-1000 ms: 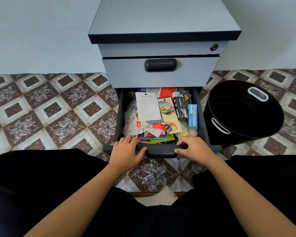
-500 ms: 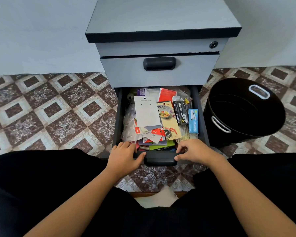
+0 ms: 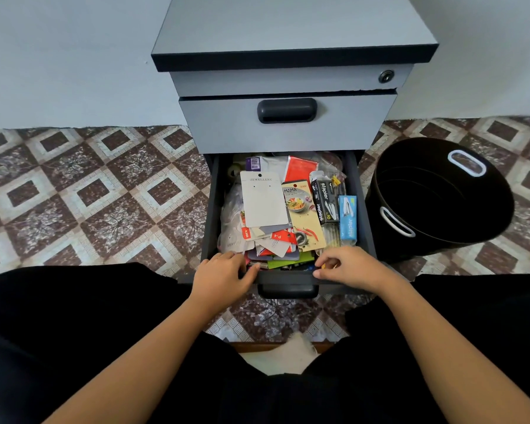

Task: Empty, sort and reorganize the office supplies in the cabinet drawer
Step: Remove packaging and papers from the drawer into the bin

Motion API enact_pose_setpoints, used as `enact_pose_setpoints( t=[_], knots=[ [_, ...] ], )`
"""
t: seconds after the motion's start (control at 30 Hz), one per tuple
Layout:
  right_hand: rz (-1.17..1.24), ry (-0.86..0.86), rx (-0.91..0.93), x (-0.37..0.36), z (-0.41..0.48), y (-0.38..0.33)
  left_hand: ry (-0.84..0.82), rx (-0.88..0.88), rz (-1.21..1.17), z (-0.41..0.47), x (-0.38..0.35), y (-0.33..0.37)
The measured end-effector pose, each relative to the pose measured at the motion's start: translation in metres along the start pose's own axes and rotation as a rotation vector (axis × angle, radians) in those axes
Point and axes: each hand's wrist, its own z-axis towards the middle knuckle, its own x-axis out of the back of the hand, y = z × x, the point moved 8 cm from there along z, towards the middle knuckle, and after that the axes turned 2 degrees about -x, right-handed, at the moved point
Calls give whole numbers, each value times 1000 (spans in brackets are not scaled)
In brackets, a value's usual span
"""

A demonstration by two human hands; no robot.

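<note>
The grey cabinet's bottom drawer (image 3: 210, 209) is pulled out and packed with supplies. On top lie a white jewellery card (image 3: 263, 200), a food-print packet (image 3: 303, 218), a black stapler box (image 3: 326, 200) and a blue stapler box (image 3: 348, 218); red, green and grey cards lie under them. My left hand (image 3: 224, 276) grips the drawer front (image 3: 288, 281) at its left, thumb on the edge and fingers inside. My right hand (image 3: 349, 267) curls over the front at its right, fingertips by a small yellow thing.
A black round bin (image 3: 441, 194) with white handle slots leans on the patterned tile floor just right of the drawer. The middle drawer (image 3: 288, 123) above is closed. My legs in black flank the drawer front. Open floor lies to the left.
The drawer has slid out a little further toward me, showing more of its contents. My right hand's fingers have lifted and curled deeper into the front right corner.
</note>
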Motion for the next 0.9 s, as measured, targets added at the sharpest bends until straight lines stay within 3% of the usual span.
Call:
enact_pose_setpoints(
  t=[0.3,0.43,0.63,0.9],
  knots=[
    [118,646,-171,48,14,16,119,248,-368,47,14,-16],
    [227,628,-253,41,33,23,123,375,-515,70,10,-26],
    [291,691,-391,31,48,31,-24,563,-710,94,-18,-37],
    [217,682,-449,31,60,29,-13,591,-663,99,-23,-44]
  ],
)
